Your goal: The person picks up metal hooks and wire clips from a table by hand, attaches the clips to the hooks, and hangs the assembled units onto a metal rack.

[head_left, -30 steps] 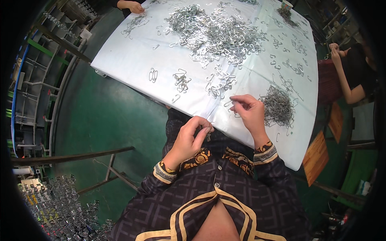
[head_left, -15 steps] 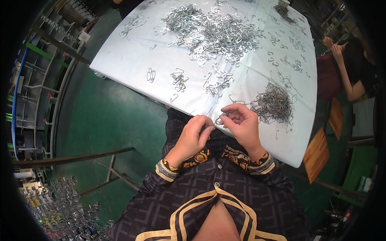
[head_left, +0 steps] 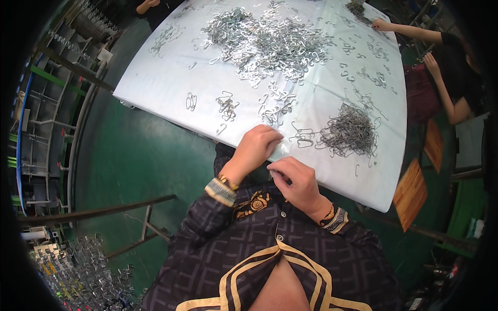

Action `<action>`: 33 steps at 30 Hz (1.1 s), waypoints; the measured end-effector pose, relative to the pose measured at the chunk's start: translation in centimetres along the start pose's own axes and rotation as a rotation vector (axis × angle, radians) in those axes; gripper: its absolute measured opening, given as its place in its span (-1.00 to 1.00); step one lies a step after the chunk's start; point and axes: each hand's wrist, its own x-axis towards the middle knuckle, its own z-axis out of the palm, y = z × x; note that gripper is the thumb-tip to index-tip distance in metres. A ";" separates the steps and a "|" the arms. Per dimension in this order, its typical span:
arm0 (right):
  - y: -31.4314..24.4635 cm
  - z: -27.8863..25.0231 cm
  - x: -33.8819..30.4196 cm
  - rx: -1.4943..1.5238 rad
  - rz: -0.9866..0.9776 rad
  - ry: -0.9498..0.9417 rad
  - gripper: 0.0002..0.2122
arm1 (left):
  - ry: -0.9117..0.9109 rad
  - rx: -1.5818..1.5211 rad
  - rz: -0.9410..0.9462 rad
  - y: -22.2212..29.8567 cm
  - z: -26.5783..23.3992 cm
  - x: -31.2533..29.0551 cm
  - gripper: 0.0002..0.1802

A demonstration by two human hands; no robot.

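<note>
My left hand (head_left: 257, 149) is over the near edge of the table, fingers pressed together, just short of a small cluster of shiny metal hooks (head_left: 276, 106). What those fingertips hold, if anything, is hidden. Lower and to the right, my right hand (head_left: 298, 185) is in front of the table edge with thumb and fingers pinched; a tiny thing at the tips is too small to name. Right of my left hand, a few bent wire loops (head_left: 304, 137) lie beside a dense heap of darker wire pieces (head_left: 350, 130).
A large pile of shiny hooks (head_left: 264, 41) covers the middle of the white-covered table (head_left: 155, 93). Smaller groups of hooks (head_left: 226, 106) lie at its left front. A co-worker's hand (head_left: 382, 25) reaches in at the far right. Wooden boards (head_left: 410, 196) stand right of the table; a metal bar (head_left: 104, 207) crosses at left.
My hands have drawn apart: the left moved forward over the table edge, the right came back toward my body. Wire loops lie beside the dark heap. The co-worker's arm now stretches over the table.
</note>
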 end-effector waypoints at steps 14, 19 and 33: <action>-0.2 -0.5 -0.2 0.085 0.102 0.012 -0.81 | -0.106 0.471 0.407 -1.4 4.5 5.0 -0.92; 0.2 -0.2 -0.7 0.107 0.105 0.017 -0.80 | -0.044 0.413 0.196 -1.8 0.8 4.2 -0.89; 0.0 0.2 -0.8 0.129 0.101 -0.020 -0.77 | -0.198 0.540 0.428 -1.0 3.7 4.5 -0.92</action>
